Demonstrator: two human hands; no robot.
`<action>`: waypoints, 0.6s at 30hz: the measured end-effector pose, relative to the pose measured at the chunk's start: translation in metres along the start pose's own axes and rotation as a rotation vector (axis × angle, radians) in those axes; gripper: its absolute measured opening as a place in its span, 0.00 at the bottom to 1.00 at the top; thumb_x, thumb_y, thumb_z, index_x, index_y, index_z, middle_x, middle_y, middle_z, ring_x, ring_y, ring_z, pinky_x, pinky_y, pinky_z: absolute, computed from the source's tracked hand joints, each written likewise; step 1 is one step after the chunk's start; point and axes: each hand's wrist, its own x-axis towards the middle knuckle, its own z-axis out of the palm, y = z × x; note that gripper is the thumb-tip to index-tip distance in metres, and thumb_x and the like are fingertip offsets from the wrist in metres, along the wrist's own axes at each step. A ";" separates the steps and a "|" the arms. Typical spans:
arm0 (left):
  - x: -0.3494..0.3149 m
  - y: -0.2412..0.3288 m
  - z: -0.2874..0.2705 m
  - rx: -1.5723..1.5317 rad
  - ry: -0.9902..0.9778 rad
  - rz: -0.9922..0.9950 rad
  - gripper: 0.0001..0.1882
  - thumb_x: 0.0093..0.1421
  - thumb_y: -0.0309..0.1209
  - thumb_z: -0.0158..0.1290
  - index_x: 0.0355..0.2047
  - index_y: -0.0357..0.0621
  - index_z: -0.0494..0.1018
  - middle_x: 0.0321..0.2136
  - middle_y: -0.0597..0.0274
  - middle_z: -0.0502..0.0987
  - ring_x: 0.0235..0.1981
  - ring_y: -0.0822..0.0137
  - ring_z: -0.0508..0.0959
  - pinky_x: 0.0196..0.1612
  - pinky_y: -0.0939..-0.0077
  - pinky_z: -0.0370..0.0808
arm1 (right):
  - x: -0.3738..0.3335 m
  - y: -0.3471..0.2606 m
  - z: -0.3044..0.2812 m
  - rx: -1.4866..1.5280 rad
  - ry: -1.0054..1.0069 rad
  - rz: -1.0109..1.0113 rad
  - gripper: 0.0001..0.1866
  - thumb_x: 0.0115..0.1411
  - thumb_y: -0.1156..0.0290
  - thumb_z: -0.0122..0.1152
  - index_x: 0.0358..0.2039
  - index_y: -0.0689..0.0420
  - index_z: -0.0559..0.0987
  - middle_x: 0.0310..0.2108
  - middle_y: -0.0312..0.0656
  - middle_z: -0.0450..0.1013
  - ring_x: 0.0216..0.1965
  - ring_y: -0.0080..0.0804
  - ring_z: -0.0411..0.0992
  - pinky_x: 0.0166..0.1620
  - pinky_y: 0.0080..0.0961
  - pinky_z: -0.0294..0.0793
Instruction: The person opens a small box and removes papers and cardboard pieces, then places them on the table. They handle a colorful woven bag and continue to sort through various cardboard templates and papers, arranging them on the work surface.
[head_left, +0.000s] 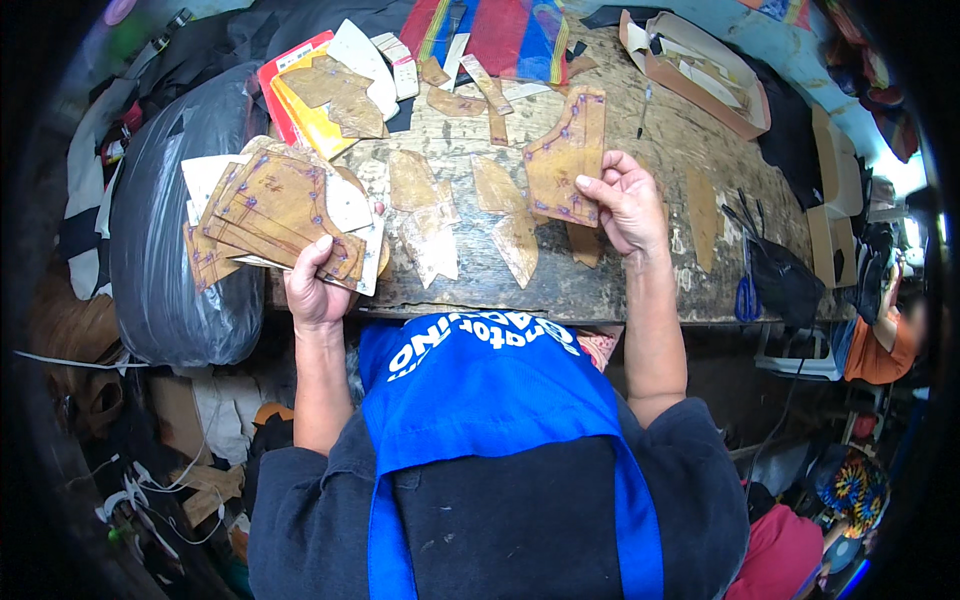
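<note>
My left hand grips a fanned stack of brown and white pattern pieces, thumb on top. The brown ones carry pen lines and small purple marks. Between the thumb and fingers of my right hand is a single brown pattern piece, raised over the worn wooden table; it has similar lines and marks along its edges. Pale brown cut pieces lie between my hands, some shiny and tape-like, with another pair just left of my right hand's piece.
Red and yellow envelopes with more pieces lie at the back left, beside a black plastic bag. An open cardboard box stands back right. Blue-handled scissors and a black pouch sit at the right edge. A person is farther right.
</note>
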 end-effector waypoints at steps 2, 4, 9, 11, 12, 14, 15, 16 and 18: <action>-0.001 -0.002 0.002 0.011 0.013 0.009 0.35 0.52 0.24 0.45 0.60 0.32 0.46 0.57 0.43 0.59 0.58 0.46 0.60 0.61 0.50 0.54 | 0.000 -0.001 0.003 -0.008 0.010 -0.035 0.14 0.49 0.86 0.60 0.35 0.60 0.68 0.31 0.43 0.75 0.31 0.25 0.75 0.37 0.21 0.77; -0.002 -0.002 0.004 -0.083 -0.027 -0.005 0.32 0.52 0.21 0.44 0.59 0.32 0.50 0.54 0.46 0.63 0.55 0.49 0.65 0.59 0.51 0.59 | 0.001 -0.004 0.005 0.005 0.020 -0.054 0.14 0.49 0.86 0.60 0.35 0.61 0.68 0.30 0.43 0.75 0.30 0.25 0.75 0.36 0.22 0.78; 0.000 -0.004 0.013 -0.132 -0.047 -0.058 0.31 0.52 0.19 0.45 0.57 0.32 0.52 0.52 0.47 0.66 0.53 0.51 0.68 0.57 0.53 0.62 | -0.002 0.004 0.006 -0.020 -0.038 0.013 0.14 0.49 0.86 0.60 0.34 0.60 0.68 0.29 0.43 0.75 0.29 0.25 0.75 0.35 0.20 0.77; -0.002 -0.007 0.016 -0.072 0.008 -0.039 0.31 0.52 0.19 0.45 0.57 0.32 0.52 0.51 0.47 0.66 0.52 0.50 0.68 0.57 0.53 0.63 | -0.006 0.017 0.007 -0.002 -0.067 0.059 0.14 0.49 0.86 0.61 0.34 0.61 0.68 0.29 0.43 0.75 0.28 0.24 0.75 0.35 0.19 0.77; -0.003 -0.009 0.016 -0.105 -0.037 -0.052 0.30 0.51 0.19 0.45 0.57 0.31 0.53 0.50 0.47 0.67 0.51 0.51 0.69 0.56 0.54 0.64 | -0.007 0.024 0.007 -0.002 -0.072 0.072 0.14 0.49 0.86 0.61 0.34 0.61 0.69 0.29 0.42 0.75 0.28 0.23 0.75 0.35 0.19 0.77; -0.001 -0.014 0.016 -0.075 -0.068 -0.091 0.30 0.52 0.21 0.44 0.57 0.30 0.52 0.51 0.44 0.66 0.52 0.46 0.67 0.56 0.52 0.63 | -0.008 0.036 0.009 -0.036 -0.035 0.133 0.16 0.48 0.84 0.63 0.36 0.63 0.69 0.29 0.43 0.74 0.30 0.24 0.75 0.34 0.18 0.76; -0.001 -0.016 0.017 -0.079 -0.121 -0.090 0.31 0.53 0.23 0.44 0.58 0.29 0.50 0.53 0.40 0.63 0.55 0.39 0.63 0.58 0.50 0.61 | -0.008 0.040 0.011 -0.058 0.017 0.181 0.18 0.48 0.82 0.65 0.39 0.65 0.69 0.30 0.46 0.74 0.32 0.25 0.75 0.35 0.19 0.76; -0.001 -0.018 0.016 -0.038 -0.094 -0.112 0.31 0.53 0.23 0.43 0.58 0.28 0.50 0.53 0.40 0.63 0.55 0.39 0.63 0.57 0.49 0.61 | -0.008 0.043 0.014 -0.373 0.080 0.098 0.22 0.47 0.79 0.66 0.41 0.67 0.69 0.33 0.47 0.74 0.35 0.26 0.74 0.37 0.20 0.76; 0.000 -0.022 0.018 -0.001 -0.045 -0.180 0.32 0.53 0.23 0.43 0.58 0.28 0.50 0.53 0.39 0.63 0.55 0.38 0.62 0.57 0.48 0.61 | -0.007 0.044 0.025 -1.010 0.252 -0.110 0.27 0.44 0.71 0.70 0.44 0.68 0.72 0.38 0.48 0.73 0.40 0.27 0.71 0.41 0.24 0.73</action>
